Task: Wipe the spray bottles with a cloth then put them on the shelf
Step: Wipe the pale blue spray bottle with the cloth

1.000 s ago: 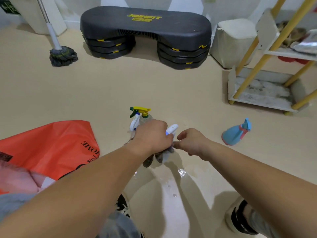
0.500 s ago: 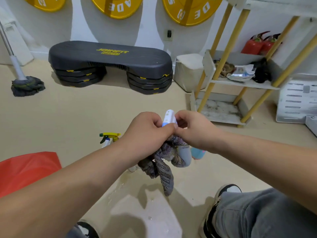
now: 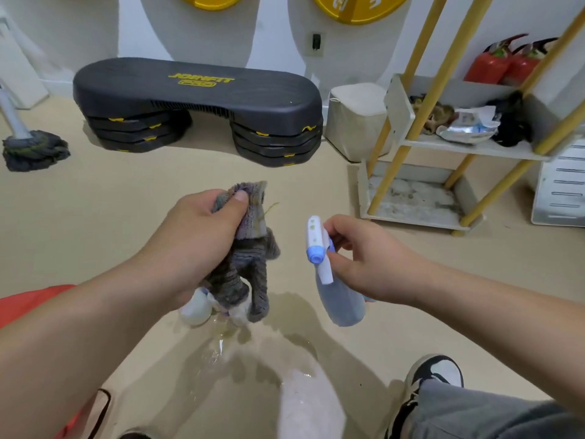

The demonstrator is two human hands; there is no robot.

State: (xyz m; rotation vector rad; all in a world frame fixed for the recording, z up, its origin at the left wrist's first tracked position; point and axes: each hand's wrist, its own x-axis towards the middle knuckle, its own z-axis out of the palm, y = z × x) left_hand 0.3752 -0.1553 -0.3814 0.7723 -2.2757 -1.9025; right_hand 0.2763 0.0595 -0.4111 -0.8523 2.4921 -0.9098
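Observation:
My left hand (image 3: 193, 239) grips a grey-purple striped cloth (image 3: 250, 258) that hangs down from the fist in mid-air. A little to its right, my right hand (image 3: 364, 258) holds a spray bottle (image 3: 340, 299) by the neck; it has a white-and-blue trigger head and a bluish translucent body, and it tilts with its base pointing down toward me. Cloth and bottle are apart. Other bottles (image 3: 196, 307) stand on the floor behind the cloth, mostly hidden. The yellow-legged white shelf (image 3: 468, 147) stands at the right.
A wet patch (image 3: 218, 350) shines on the beige floor below my hands. A black step platform (image 3: 196, 109) and a mop (image 3: 34, 147) lie further back. The shelf's middle tier carries packets and dark items; red fire extinguishers (image 3: 493, 61) stand behind. An orange bag (image 3: 28, 299) is at left.
My hands have separated: the left pulled the cloth off to the left and up, and the right now holds the bottle alone, uncovered. The view also lifted toward the shelf.

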